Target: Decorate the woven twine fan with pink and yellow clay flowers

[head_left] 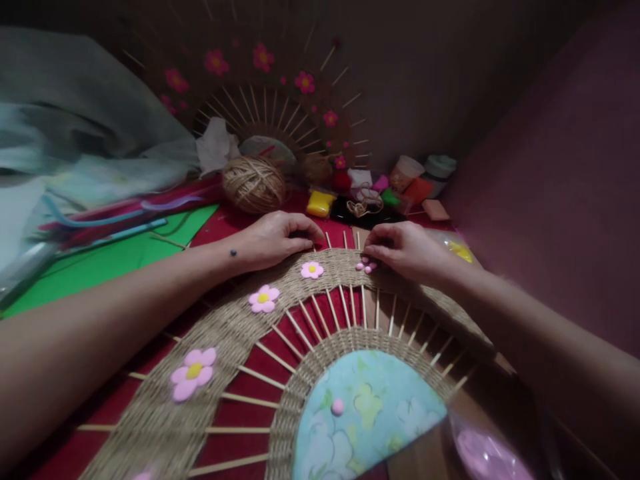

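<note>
A large woven fan (pixel 340 267) with wooden sticks lies across the red surface. Pink clay flowers with yellow centres (pixel 193 373) sit on its outer band. At the band's top, small pink petals (pixel 367 265) form a flower without a yellow centre. My right hand (pixel 400 248) is beside these petals, thumb and fingertips closed together; what they hold, if anything, is hidden. My left hand (pixel 287 235) rests at the band's upper edge near the stick ends, fingers curled and pressed together, contents unclear. A pink ball (pixel 338 407) lies on the fan's blue floral half-circle (pixel 370 393).
Behind the hands are a twine ball (pixel 254 185), a yellow clay packet (pixel 321 203), cups (pixel 406 175) and colored clay pieces. A second flowered fan (pixel 263 58) stands behind. Green sheet (pixel 100 257) at left; pink clay bag (pixel 487 453) at lower right.
</note>
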A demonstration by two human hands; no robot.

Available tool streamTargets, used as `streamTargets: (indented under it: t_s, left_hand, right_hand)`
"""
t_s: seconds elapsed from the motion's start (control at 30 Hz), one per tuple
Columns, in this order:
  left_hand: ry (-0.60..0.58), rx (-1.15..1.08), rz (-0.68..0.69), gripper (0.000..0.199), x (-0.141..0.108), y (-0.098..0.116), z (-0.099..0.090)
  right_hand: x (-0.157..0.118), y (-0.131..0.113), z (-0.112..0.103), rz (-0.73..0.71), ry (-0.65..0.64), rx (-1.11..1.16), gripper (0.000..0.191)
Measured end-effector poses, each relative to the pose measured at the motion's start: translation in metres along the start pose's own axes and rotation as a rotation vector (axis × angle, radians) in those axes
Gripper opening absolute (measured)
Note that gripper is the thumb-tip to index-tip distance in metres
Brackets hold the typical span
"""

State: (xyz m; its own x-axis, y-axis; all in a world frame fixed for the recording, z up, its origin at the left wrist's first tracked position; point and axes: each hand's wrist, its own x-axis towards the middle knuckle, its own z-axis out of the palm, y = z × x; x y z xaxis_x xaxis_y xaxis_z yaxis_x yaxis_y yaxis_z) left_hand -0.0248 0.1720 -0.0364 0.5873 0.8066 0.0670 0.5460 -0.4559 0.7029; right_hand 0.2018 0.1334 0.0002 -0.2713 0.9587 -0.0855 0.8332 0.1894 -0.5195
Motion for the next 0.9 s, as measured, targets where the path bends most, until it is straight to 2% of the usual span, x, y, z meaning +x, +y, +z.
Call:
streamTargets:
  t_s: [0.1,0.17,0.23,0.3,0.37,0.47,0.5,0.6,0.63,0.7,0.73,0.8,0.9]
  left_hand:
    - [-0.007,-0.004,0.009,0.024,0.0,0.0,0.0]
    - [-0.01,-0.004,0.019,0.024,0.0,0.0,0.0]
    - [-0.011,-0.002,0.016,0.024,-0.001,0.0,-0.001]
    - [-0.015,-0.001,0.006,0.025,-0.001,0.001,-0.001]
    - [-0.019,0.002,-0.001,0.025,-0.001,0.002,-0.001]
    - [-0.014,0.013,-0.001,0.025,-0.001,0.002,-0.001]
    - [-0.012,0.012,-0.004,0.024,-0.001,0.002,-0.001]
    - [-0.008,-0.005,-0.008,0.024,-0.001,0.003,-0.001]
    - [-0.008,-0.009,-0.005,0.024,-0.001,0.003,0.0]
    - [-0.003,-0.002,0.004,0.024,-0.001,0.002,0.0]
    - [0.001,0.007,0.008,0.024,-0.001,0.002,0.0]
    - [0.008,0.024,0.016,0.023,-0.001,0.0,0.0]
    - [0.004,0.024,0.022,0.024,0.0,-0.001,0.0]
  right_hand:
    - [-0.006,-0.002,-0.007,-0.003,0.061,-0.013,0.01]
    - [-0.018,-0.01,-0.013,-0.022,0.034,0.063,0.011]
    - [-0.037,-0.023,-0.017,-0.099,-0.138,0.17,0.011]
    - [-0.058,-0.037,-0.016,-0.217,-0.285,0.134,0.009]
    - [-0.077,-0.052,-0.009,-0.353,-0.371,0.07,0.008]
    - [-0.096,-0.064,0.011,-0.422,-0.452,-0.093,0.001]
    - [-0.1,-0.065,0.019,-0.437,-0.428,-0.163,0.003]
    - [-0.106,-0.059,0.037,-0.648,-0.294,-0.243,0.01]
    - [-0.106,-0.055,0.04,-0.696,-0.246,-0.236,0.01]
    - [-0.1,-0.047,0.036,-0.692,-0.166,-0.199,0.007]
    - [-0.095,-0.043,0.03,-0.651,-0.151,-0.164,0.003]
    - [-0.077,-0.035,0.015,-0.554,0.0,-0.086,0.013]
    - [-0.041,-0.022,-0.004,-0.261,0.132,0.009,0.008]
